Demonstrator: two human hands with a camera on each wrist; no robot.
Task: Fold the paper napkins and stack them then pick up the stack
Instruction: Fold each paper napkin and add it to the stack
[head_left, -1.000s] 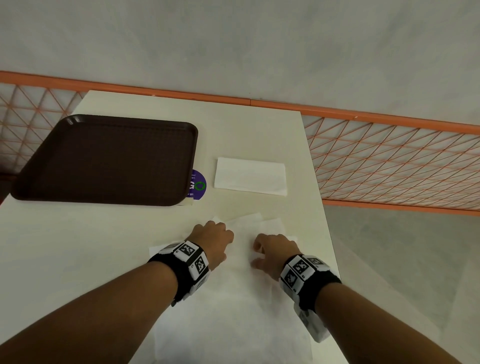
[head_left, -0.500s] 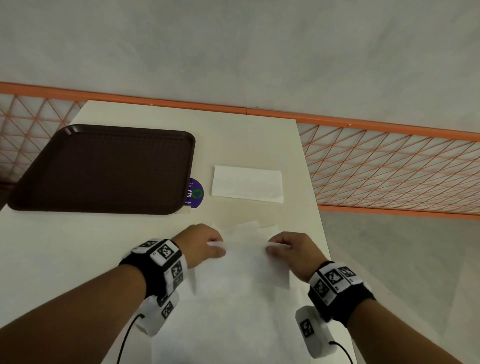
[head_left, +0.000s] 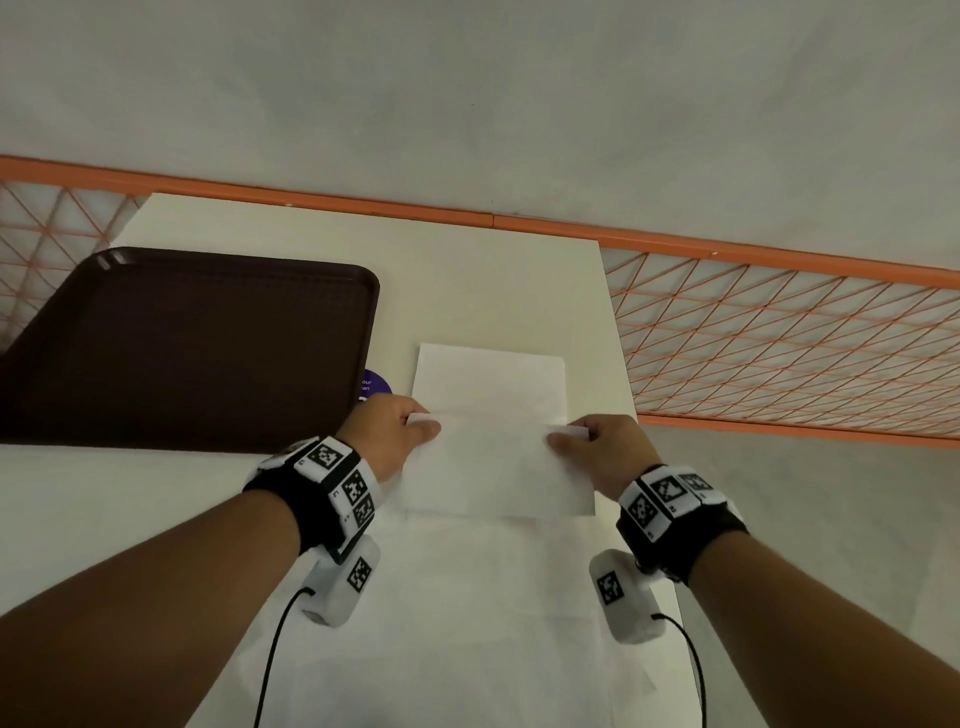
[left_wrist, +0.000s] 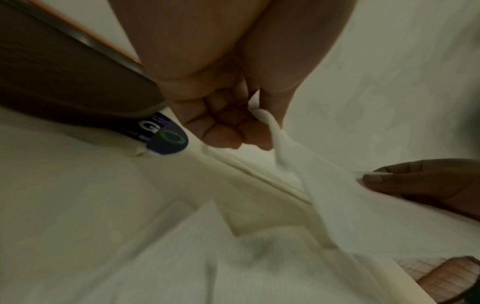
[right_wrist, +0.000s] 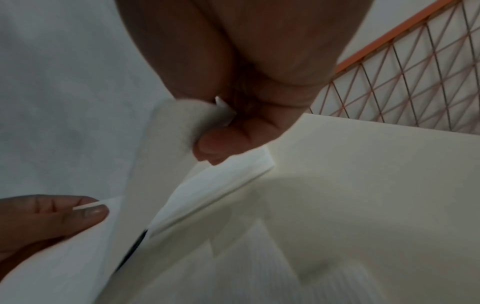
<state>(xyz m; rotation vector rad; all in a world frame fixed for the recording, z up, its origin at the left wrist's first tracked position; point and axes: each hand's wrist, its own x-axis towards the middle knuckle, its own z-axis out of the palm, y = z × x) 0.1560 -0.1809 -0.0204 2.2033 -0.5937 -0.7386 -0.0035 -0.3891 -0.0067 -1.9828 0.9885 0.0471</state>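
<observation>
Both hands hold one folded white napkin (head_left: 496, 467) in the air over the table. My left hand (head_left: 400, 434) pinches its left top corner between thumb and curled fingers. At the right top corner my right hand (head_left: 592, 441) pinches it the same way. A second folded napkin (head_left: 488, 376) lies flat on the table just beyond the held one. More unfolded white napkins (head_left: 467, 623) are spread on the table below my wrists. In the left wrist view the held napkin (left_wrist: 298, 174) hangs from my left hand (left_wrist: 249, 127); the right wrist view shows its held corner (right_wrist: 179, 115) in my right hand (right_wrist: 221, 142).
A dark brown tray (head_left: 197, 343) sits at the left on the cream table (head_left: 467, 280), with a purple round sticker (head_left: 375, 385) at its near right corner. An orange mesh railing (head_left: 779, 332) runs past the table's right edge and along the back.
Both hands took hold of the top napkin from the near pile, lifted it and carried it forward toward the folded napkin lying farther out.
</observation>
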